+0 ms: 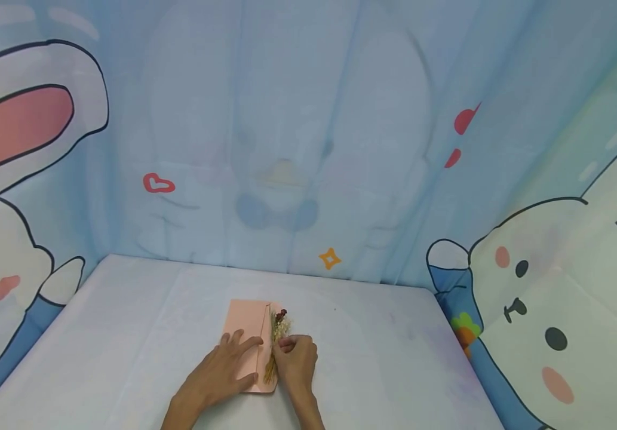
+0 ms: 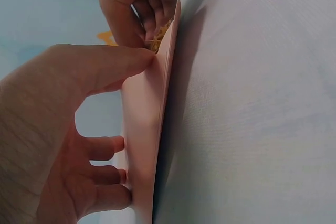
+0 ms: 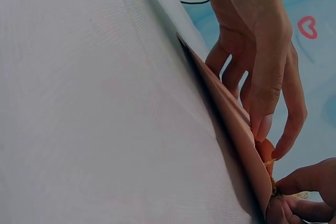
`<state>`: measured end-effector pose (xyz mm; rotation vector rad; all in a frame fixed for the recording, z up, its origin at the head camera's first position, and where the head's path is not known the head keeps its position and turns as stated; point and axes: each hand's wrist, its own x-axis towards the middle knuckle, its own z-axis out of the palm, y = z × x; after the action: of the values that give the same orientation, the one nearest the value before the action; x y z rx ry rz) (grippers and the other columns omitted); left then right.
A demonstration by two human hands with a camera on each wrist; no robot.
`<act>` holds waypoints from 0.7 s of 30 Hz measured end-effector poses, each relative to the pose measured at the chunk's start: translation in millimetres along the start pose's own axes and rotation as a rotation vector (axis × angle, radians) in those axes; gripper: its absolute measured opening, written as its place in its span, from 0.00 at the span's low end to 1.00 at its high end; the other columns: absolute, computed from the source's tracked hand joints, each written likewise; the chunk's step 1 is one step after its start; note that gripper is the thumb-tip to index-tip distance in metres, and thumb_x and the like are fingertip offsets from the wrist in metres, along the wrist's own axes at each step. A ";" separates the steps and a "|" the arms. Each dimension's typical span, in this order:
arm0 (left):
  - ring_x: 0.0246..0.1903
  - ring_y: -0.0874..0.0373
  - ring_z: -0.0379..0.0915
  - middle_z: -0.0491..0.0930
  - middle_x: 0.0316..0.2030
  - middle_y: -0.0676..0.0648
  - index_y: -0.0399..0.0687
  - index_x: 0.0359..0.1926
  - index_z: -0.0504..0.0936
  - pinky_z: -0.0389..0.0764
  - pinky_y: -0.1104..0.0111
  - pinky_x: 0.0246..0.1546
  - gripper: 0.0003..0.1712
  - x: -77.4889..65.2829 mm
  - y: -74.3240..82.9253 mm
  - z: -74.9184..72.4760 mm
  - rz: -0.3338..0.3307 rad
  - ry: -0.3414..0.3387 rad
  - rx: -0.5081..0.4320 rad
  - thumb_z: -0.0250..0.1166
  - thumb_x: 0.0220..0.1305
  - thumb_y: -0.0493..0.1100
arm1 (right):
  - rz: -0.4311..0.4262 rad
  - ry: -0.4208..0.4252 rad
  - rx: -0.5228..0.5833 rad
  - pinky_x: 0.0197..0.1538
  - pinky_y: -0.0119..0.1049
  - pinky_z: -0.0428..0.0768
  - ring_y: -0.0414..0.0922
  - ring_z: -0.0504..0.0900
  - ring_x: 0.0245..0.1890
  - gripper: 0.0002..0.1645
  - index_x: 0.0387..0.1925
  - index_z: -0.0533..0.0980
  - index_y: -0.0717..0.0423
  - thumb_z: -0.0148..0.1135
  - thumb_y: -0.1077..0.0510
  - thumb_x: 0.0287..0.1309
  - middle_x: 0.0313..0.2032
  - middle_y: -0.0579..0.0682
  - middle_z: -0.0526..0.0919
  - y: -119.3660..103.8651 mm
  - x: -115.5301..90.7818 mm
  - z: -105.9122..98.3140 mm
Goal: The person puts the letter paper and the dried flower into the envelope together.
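A pink paper envelope (image 1: 245, 316) lies on the white table, its flap side up. My left hand (image 1: 221, 369) rests on it with fingers spread; in the left wrist view the thumb presses near the paper's edge. Along the envelope's right side lies a small bunch of dried flowers (image 1: 281, 326) with dark red and cream heads and yellowish stems. My right hand (image 1: 297, 362) pinches this bunch around its middle between thumb and fingers. From the right wrist, the fingertips (image 3: 286, 186) show right at the envelope's edge, and most of the bunch is hidden behind them.
The table is covered by a white cloth (image 1: 383, 352). Behind it hangs a light blue curtain (image 1: 286, 119) printed with cartoon rabbits, which also borders the table on the left and right.
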<state>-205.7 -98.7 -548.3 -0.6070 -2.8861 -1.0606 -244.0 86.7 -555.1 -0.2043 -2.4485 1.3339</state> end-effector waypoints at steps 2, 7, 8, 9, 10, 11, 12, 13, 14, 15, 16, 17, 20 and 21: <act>0.77 0.14 0.57 0.65 0.79 0.26 0.58 0.76 0.74 0.70 0.24 0.71 0.36 -0.5 -0.2 0.2 0.000 -0.001 -0.003 0.70 0.73 0.58 | -0.006 -0.009 -0.004 0.20 0.24 0.75 0.37 0.78 0.16 0.07 0.23 0.87 0.62 0.78 0.71 0.51 0.18 0.49 0.85 1.3 -0.4 1.3; 0.78 0.15 0.55 0.63 0.80 0.25 0.57 0.77 0.73 0.67 0.24 0.73 0.36 -1.0 -0.6 1.5 -0.007 -0.003 -0.011 0.69 0.73 0.59 | -0.026 -0.042 -0.022 0.19 0.25 0.77 0.38 0.80 0.15 0.07 0.23 0.87 0.62 0.79 0.71 0.50 0.17 0.50 0.86 1.5 0.2 4.7; 0.78 0.15 0.55 0.63 0.80 0.25 0.57 0.78 0.73 0.67 0.24 0.72 0.37 -1.1 -0.6 1.7 -0.004 0.000 -0.006 0.70 0.73 0.58 | -0.036 -0.055 -0.027 0.19 0.25 0.77 0.37 0.80 0.15 0.07 0.23 0.87 0.62 0.79 0.71 0.50 0.18 0.50 0.86 0.6 0.4 5.5; 0.78 0.15 0.56 0.63 0.80 0.25 0.57 0.78 0.73 0.68 0.24 0.72 0.37 -1.3 -0.6 1.7 -0.003 0.004 0.001 0.70 0.73 0.59 | -0.042 -0.069 -0.029 0.20 0.24 0.78 0.37 0.80 0.15 0.07 0.23 0.87 0.62 0.80 0.71 0.50 0.18 0.50 0.87 -0.2 0.8 6.6; 0.78 0.16 0.56 0.63 0.80 0.25 0.57 0.78 0.73 0.68 0.25 0.73 0.37 -1.6 -0.5 1.9 -0.001 0.008 0.011 0.69 0.73 0.59 | -0.055 -0.081 -0.030 0.20 0.25 0.78 0.37 0.81 0.16 0.07 0.23 0.88 0.62 0.80 0.70 0.51 0.18 0.50 0.87 -0.3 1.2 7.9; 0.78 0.16 0.56 0.63 0.80 0.26 0.57 0.78 0.73 0.68 0.26 0.74 0.37 -2.1 -0.6 2.1 0.000 0.012 0.015 0.69 0.73 0.60 | -0.069 -0.095 -0.026 0.20 0.26 0.79 0.37 0.81 0.16 0.07 0.23 0.88 0.63 0.80 0.70 0.51 0.18 0.50 0.87 0.5 2.1 10.0; 0.78 0.16 0.57 0.63 0.80 0.26 0.57 0.78 0.73 0.68 0.27 0.74 0.37 -2.4 -0.8 2.3 0.005 0.020 0.023 0.68 0.74 0.61 | -0.098 -0.107 -0.021 0.21 0.26 0.80 0.37 0.81 0.16 0.07 0.23 0.88 0.63 0.80 0.69 0.52 0.19 0.51 0.87 1.9 3.0 12.4; 0.78 0.17 0.57 0.63 0.80 0.26 0.57 0.78 0.72 0.69 0.27 0.74 0.37 -2.7 -1.1 2.6 0.006 0.026 0.025 0.68 0.74 0.61 | -0.146 -0.114 -0.019 0.20 0.27 0.80 0.37 0.81 0.16 0.06 0.24 0.88 0.63 0.80 0.69 0.53 0.19 0.50 0.87 8.1 4.9 17.6; 0.79 0.18 0.57 0.63 0.81 0.27 0.58 0.78 0.72 0.69 0.28 0.74 0.37 -3.1 -1.3 2.9 0.004 0.032 0.025 0.68 0.74 0.61 | -0.188 -0.128 -0.010 0.20 0.27 0.79 0.37 0.81 0.16 0.06 0.24 0.88 0.63 0.79 0.69 0.53 0.19 0.50 0.87 13.5 7.0 21.9; 0.79 0.18 0.57 0.63 0.81 0.27 0.57 0.79 0.72 0.68 0.29 0.75 0.37 -3.6 -1.5 3.1 0.002 0.035 0.020 0.67 0.75 0.62 | -0.218 -0.143 0.000 0.20 0.29 0.80 0.37 0.81 0.17 0.05 0.25 0.89 0.63 0.78 0.69 0.54 0.19 0.49 0.87 15.8 8.1 23.9; 0.79 0.18 0.56 0.63 0.81 0.27 0.58 0.79 0.72 0.67 0.30 0.76 0.37 -3.9 -2.0 3.5 0.002 0.037 0.014 0.67 0.75 0.62 | -0.255 -0.153 0.006 0.20 0.30 0.80 0.37 0.81 0.17 0.05 0.25 0.89 0.63 0.76 0.69 0.54 0.19 0.49 0.87 22.2 10.3 28.2; 0.79 0.19 0.56 0.62 0.81 0.27 0.59 0.79 0.72 0.67 0.30 0.76 0.37 -4.4 -2.2 3.5 0.001 0.036 0.008 0.66 0.76 0.61 | -0.280 -0.172 0.013 0.20 0.30 0.79 0.37 0.80 0.17 0.04 0.26 0.89 0.63 0.75 0.69 0.55 0.19 0.48 0.87 26.5 11.8 30.5; 0.80 0.20 0.57 0.62 0.82 0.28 0.59 0.80 0.71 0.67 0.30 0.77 0.37 -5.8 -3.0 3.1 -0.002 0.035 0.001 0.66 0.76 0.61 | -0.274 -0.247 0.047 0.24 0.31 0.81 0.37 0.82 0.21 0.02 0.30 0.91 0.63 0.75 0.69 0.56 0.22 0.48 0.88 20.6 12.1 23.5; 0.80 0.20 0.57 0.62 0.82 0.28 0.59 0.80 0.70 0.67 0.31 0.77 0.38 -6.2 -3.2 2.6 -0.001 0.035 0.004 0.66 0.76 0.61 | -0.251 -0.269 0.060 0.26 0.30 0.83 0.37 0.83 0.22 0.02 0.32 0.91 0.63 0.76 0.69 0.57 0.24 0.49 0.89 15.3 11.2 18.8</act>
<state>-200.9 -101.5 -553.2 -0.5814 -2.8580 -1.0541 -261.9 83.5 -574.7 0.3067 -2.5376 1.3946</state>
